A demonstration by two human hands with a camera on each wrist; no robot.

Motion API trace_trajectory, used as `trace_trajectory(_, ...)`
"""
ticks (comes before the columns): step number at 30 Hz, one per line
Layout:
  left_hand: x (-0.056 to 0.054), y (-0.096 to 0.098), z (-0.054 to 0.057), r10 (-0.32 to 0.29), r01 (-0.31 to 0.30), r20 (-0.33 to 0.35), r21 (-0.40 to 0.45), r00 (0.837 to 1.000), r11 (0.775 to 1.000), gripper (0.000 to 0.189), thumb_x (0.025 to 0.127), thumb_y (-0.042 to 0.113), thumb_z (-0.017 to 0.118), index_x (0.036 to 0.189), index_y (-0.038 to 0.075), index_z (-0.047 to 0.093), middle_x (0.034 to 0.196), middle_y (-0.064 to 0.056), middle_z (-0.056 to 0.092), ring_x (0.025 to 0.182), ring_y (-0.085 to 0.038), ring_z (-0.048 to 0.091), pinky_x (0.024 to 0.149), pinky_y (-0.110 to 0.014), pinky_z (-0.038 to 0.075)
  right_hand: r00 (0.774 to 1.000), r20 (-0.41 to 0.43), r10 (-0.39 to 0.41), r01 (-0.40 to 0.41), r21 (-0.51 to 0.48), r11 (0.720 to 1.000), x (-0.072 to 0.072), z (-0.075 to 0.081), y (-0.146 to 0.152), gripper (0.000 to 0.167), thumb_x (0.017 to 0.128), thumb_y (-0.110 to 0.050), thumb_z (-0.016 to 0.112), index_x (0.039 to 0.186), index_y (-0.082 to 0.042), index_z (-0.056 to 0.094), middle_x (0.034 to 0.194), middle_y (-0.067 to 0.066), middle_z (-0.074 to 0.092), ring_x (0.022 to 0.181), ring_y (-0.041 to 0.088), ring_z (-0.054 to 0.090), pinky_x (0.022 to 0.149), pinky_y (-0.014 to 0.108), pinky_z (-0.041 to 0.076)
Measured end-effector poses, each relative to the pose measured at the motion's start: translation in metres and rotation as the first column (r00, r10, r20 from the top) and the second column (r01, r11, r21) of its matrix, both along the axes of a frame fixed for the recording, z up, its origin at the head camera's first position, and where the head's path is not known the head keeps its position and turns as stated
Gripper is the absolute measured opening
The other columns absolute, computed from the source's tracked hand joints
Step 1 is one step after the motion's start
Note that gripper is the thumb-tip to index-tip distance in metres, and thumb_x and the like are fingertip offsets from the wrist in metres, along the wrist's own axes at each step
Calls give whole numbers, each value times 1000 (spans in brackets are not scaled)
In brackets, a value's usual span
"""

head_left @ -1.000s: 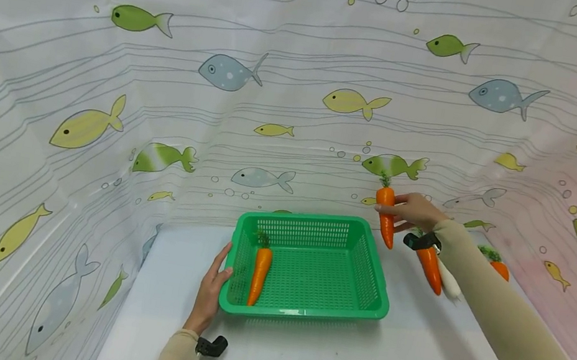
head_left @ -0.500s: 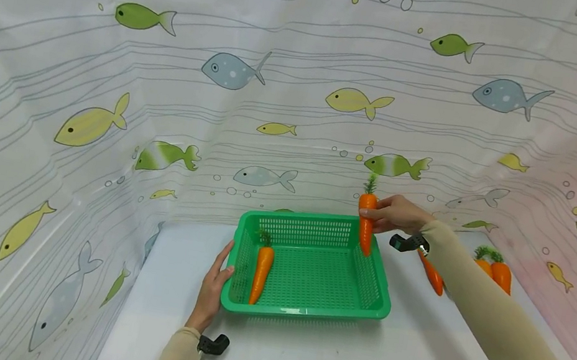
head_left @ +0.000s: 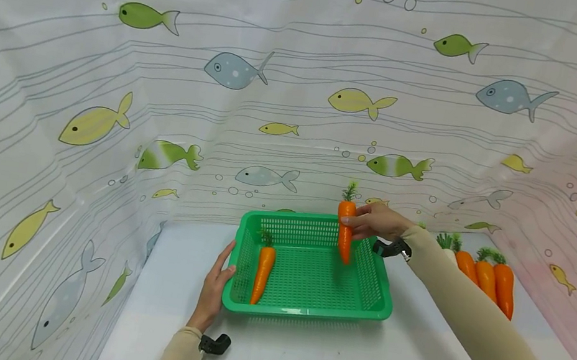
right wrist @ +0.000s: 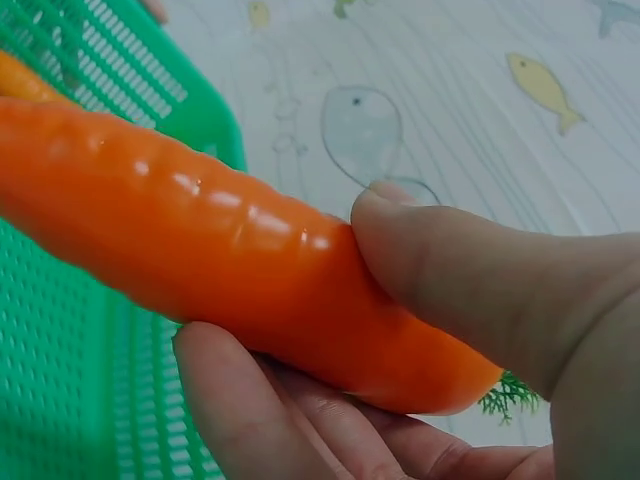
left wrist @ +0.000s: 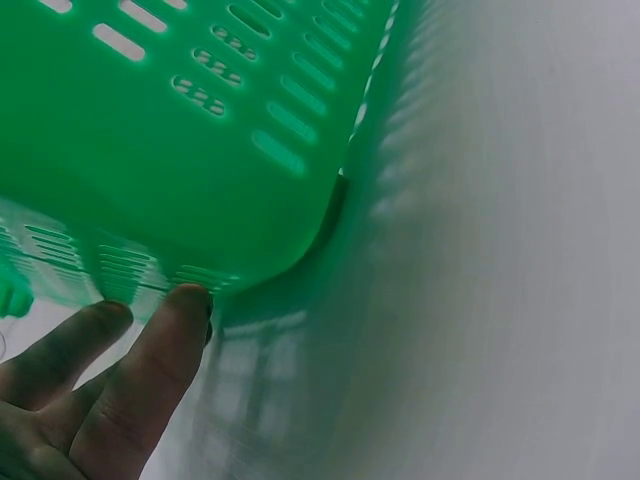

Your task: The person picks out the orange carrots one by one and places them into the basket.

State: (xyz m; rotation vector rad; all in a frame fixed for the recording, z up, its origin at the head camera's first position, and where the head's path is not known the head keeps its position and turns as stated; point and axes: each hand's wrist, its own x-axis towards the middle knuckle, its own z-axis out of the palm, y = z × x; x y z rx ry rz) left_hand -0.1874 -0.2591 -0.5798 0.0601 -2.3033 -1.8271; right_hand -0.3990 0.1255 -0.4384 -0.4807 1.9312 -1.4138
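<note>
A green plastic basket point(head_left: 307, 313) stands on the table, with one orange carrot point(head_left: 263, 273) lying along its left side. My left hand point(head_left: 213, 288) holds the basket's left edge, the thumb over the rim. In the left wrist view, fingertips point(left wrist: 185, 310) of that hand touch the perforated outer wall. Above the basket's right half, my right hand point(head_left: 381, 221) grips a second carrot point(head_left: 345, 230), its leafy top up and its tip pointing down. The right wrist view shows this carrot point(right wrist: 230, 240) between thumb and fingers.
Several more carrots point(head_left: 504, 286) lie in a row on the table at the right, beside a white radish-like vegetable point(head_left: 449, 254) partly hidden by my right sleeve point(head_left: 476, 317). A fish-patterned curtain point(head_left: 289, 104) closes off the back and sides.
My right hand has carried the carrot leftward, from beyond the basket's right edge to over its inside. More of the vegetables at the right are uncovered. My left hand keeps its place on the rim.
</note>
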Motion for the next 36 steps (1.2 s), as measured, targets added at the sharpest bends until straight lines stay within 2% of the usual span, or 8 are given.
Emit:
trace_trajectory(3, 1, 0, -1, 1, -1, 1, -3, 1000, 1000, 58, 111, 34, 43, 168, 38, 31, 177, 1, 23, 164, -34, 17, 127, -67, 14, 1000, 13, 23, -23, -4, 1000, 4, -3, -10, 59, 106, -16, 67, 148, 19, 43, 128, 26, 69, 101, 25, 79, 91, 39, 62)
trace_trajectory(11, 2, -1, -2, 5, -5, 1, -7, 1000, 1000, 58, 111, 33, 43, 168, 37, 31, 177, 0, 23, 164, -33, 18, 127, -67, 15, 999, 6, 35, -35, 38, 999, 15, -10, -40, 57, 101, -22, 73, 142, 14, 56, 121, 20, 76, 103, 26, 79, 93, 42, 62)
trace_trajectory(19, -2, 0, -3, 4, -4, -3, 7, 1000, 1000, 58, 111, 28, 42, 167, 39, 32, 177, 2, 24, 161, -33, 25, 125, -65, 21, 997, -57, 56, -48, 137, 989, 21, -25, -56, 65, 98, -30, 76, 146, 10, 57, 138, 25, 69, 116, 32, 74, 95, 44, 62)
trace_trajectory(23, -3, 0, -4, 8, -8, -14, 0, 1000, 1000, 57, 112, 27, 42, 167, 38, 33, 177, 2, 25, 164, -32, 19, 127, -66, 16, 999, -28, 44, -40, 129, 991, 24, -31, -64, 65, 97, -27, 78, 146, 10, 57, 145, 28, 63, 117, 34, 74, 101, 49, 58)
trace_trajectory(27, -3, 1, -4, 9, -9, -15, 1, 1000, 1000, 57, 111, 29, 42, 167, 38, 33, 177, 3, 25, 164, -32, 19, 127, -67, 16, 999, -10, 44, -42, 129, 991, 27, -38, -72, 63, 96, -26, 80, 144, 9, 60, 149, 29, 58, 114, 33, 76, 102, 50, 57)
trace_trajectory(32, -3, 1, -3, 6, -6, -21, 13, 1000, 1000, 56, 112, 32, 43, 167, 37, 33, 177, 3, 24, 164, -32, 18, 128, -67, 15, 998, 29, 50, -53, 121, 991, 28, -49, -82, 53, 96, -24, 80, 137, 7, 67, 141, 25, 66, 110, 31, 77, 105, 53, 55)
trace_trajectory(36, -3, 1, -1, 2, -2, -19, 20, 1000, 1000, 57, 112, 36, 43, 167, 37, 32, 177, 3, 24, 164, -32, 18, 128, -67, 15, 997, 41, 61, -66, 130, 989, 30, -55, -89, 50, 96, -26, 80, 135, 4, 69, 140, 24, 67, 116, 35, 74, 103, 51, 57)
